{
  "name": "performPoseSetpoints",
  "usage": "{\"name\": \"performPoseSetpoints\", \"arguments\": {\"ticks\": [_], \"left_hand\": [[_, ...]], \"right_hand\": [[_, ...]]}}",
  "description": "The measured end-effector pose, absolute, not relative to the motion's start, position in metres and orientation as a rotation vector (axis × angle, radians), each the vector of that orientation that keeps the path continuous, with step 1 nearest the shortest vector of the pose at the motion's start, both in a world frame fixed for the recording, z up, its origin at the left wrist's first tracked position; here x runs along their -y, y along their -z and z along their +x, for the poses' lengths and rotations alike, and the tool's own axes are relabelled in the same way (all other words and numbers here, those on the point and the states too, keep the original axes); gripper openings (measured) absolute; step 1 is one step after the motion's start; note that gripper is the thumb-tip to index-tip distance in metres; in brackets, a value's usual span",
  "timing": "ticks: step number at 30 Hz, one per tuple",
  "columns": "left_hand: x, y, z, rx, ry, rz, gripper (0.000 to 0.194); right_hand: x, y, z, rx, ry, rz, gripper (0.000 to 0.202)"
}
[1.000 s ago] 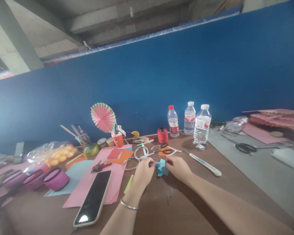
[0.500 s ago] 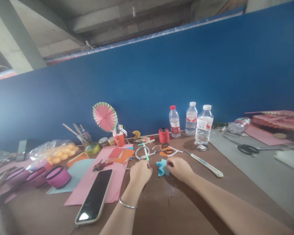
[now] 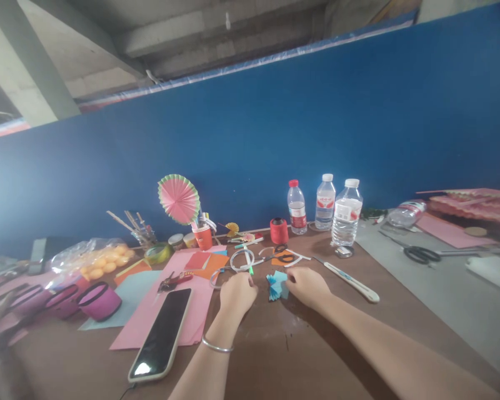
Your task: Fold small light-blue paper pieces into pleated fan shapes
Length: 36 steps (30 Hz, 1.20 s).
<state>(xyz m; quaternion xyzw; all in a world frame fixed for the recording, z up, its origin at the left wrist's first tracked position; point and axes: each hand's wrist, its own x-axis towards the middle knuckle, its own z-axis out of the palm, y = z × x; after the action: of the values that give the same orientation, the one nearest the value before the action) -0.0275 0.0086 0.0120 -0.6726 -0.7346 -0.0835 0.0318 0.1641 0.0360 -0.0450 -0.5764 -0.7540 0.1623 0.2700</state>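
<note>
Since a second ago left hand point(image 3: 236, 293) has let go of the blue folded paper point(image 3: 276, 285) and shifted left, now curled around a green-tipped pen point(image 3: 249, 265) that was not in it before; right hand point(image 3: 307, 286) has stayed put at the paper's right edge; camera has barely moved

Head view: left hand fingers closed on the lower end of the pen, pen tip pointing away toward the white wire loop point(image 3: 240, 259); silver bangle point(image 3: 216, 347) on the left wrist; right hand fingertips pinched on the right side of the blue folded paper, which rests on the brown table point(image 3: 300, 355) between the two hands, apart from the left hand; phone point(image 3: 161, 333) lies face up on a pink sheet point(image 3: 200, 311) left of the left forearm; utility knife point(image 3: 345, 276) lies just right of the right hand; scissors point(image 3: 284, 257) on an orange scrap behind the hands; red thread spool point(image 3: 278, 230) and three upright water bottles point(image 3: 325, 210) stand near the blue wall point(image 3: 316, 122); pink paper fan point(image 3: 178, 199) stands in a red cup point(image 3: 203, 236); bag of yellow balls point(image 3: 95, 261) at far left; purple ring point(image 3: 99, 300) near it; second scissors point(image 3: 419, 253) on the grey mat at right
</note>
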Motion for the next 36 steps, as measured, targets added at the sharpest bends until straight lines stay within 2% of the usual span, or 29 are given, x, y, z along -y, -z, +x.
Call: {"name": "performPoseSetpoints", "arguments": {"ticks": [14,17,25,31,36], "left_hand": [[-0.009,-0.013,-0.023,2.274,0.257,-2.072,0.011],[-0.011,-0.012,-0.024,2.198,0.383,-2.133,0.009],[-0.015,-0.018,-0.012,1.931,1.074,-2.448,0.012],[-0.012,-0.019,-0.005,1.860,1.139,-2.578,0.011],[-0.008,-0.021,0.001,1.802,1.109,-2.692,0.012]], "right_hand": [[-0.040,0.045,0.165,2.100,-0.366,-1.593,0.017],[-0.042,0.046,0.167,2.048,-0.393,-1.564,0.016],[-0.034,0.040,0.161,1.864,-0.581,-1.095,0.017],[-0.025,0.036,0.154,1.937,-0.585,-1.018,0.030],[-0.026,0.035,0.150,2.067,-0.521,-0.970,0.018]]}}
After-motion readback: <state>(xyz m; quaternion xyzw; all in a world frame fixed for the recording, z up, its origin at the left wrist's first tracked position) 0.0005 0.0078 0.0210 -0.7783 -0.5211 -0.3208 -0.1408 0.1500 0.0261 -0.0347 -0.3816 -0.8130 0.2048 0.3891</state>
